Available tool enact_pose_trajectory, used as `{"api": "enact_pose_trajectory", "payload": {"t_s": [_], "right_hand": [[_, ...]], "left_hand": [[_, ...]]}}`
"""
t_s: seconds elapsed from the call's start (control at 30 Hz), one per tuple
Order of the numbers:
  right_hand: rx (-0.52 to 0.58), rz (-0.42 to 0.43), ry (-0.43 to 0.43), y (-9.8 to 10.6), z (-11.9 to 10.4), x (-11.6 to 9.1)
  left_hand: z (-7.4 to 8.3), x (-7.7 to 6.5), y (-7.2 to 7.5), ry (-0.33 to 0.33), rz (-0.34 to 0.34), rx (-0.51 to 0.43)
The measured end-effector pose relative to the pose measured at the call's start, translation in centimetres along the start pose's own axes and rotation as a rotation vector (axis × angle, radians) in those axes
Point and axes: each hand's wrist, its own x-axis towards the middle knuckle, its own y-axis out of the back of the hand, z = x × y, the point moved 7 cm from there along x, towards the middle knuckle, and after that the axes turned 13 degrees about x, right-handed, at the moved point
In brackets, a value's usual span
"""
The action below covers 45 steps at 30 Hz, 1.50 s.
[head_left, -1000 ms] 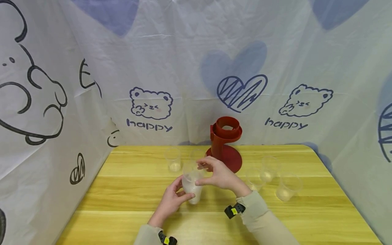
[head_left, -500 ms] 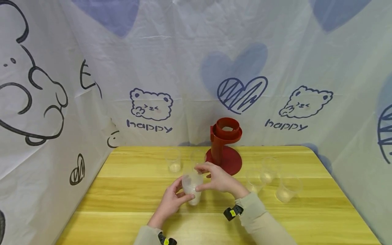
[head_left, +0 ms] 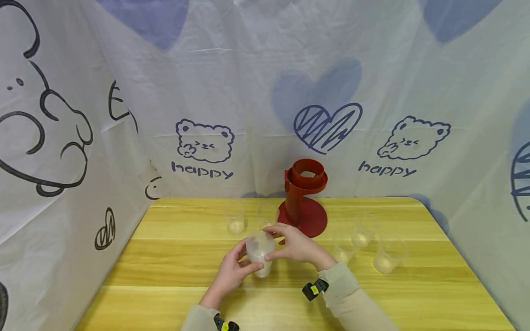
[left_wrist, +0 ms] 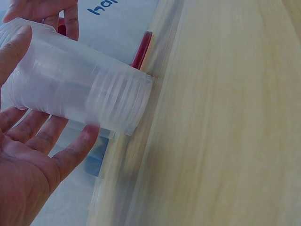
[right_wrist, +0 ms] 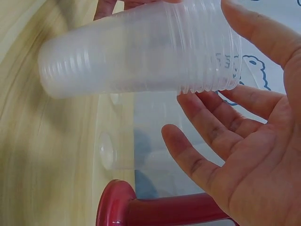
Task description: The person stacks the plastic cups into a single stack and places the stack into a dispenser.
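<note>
A stack of clear plastic cups (head_left: 259,250) is being held in both hands over the front-middle of a wooden table (head_left: 165,296).

With its rims facing up, the stack is being gripped around its side by the left hand (head_left: 232,272), the thumb and fingers being curved partway round; the rims are being clasped by the right hand (head_left: 297,246), its thumb and fingers being spread to the stack's width. Whether the base is being supported by the tabletop cannot be told. A red stand (head_left: 293,207) is being seen behind the right hand, a far-left cup (head_left: 236,224) to its left, and a right-hand cup (head_left: 385,262) to its right.
</note>
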Motion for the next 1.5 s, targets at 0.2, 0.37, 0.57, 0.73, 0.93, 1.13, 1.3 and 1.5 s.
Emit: {"api": "enact_pose_trajectory", "payload": {"t_s": [0.2, 0.37, 0.57, 0.73, 0.93, 1.13, 1.3, 1.5], "right_hand": [[-0.002, -0.005, 0.009, 0.0, 0.0, -0.1], [-0.006, -0.01, 0.012, -0.1, 0.0, -0.1], [-0.003, -0.008, 0.012, -0.1, 0.1, -0.1], [0.003, -0.013, 0.019, -0.1, 0.0, -0.1], [-0.009, -0.005, 0.013, -0.1, -0.1, -0.3], [-0.075, 0.035, 0.012, 0.1, -0.3, -1.2], [-0.153, 0.09, 0.049, 0.7, -1.1, -2.3], [-0.219, 0.155, 0.059, 2.1, -2.0, -4.1]], "left_hand": [[0.1, 0.0, 0.0, 0.001, 0.002, 0.001], [0.3, -0.1, 0.0, 0.002, 0.004, 0.0], [0.4, 0.0, 0.1, 0.004, 0.009, -0.005], [0.2, 0.0, 0.1, 0.009, 0.008, 0.0], [0.2, 0.0, 0.1, 0.004, 0.014, -0.009], [0.0, 0.0, 0.0, 0.01, 0.015, -0.015], [0.0, -0.1, 0.0, 0.022, 0.012, -0.003], [0.1, 0.0, 0.1, 0.02, 0.014, 0.009]]}}
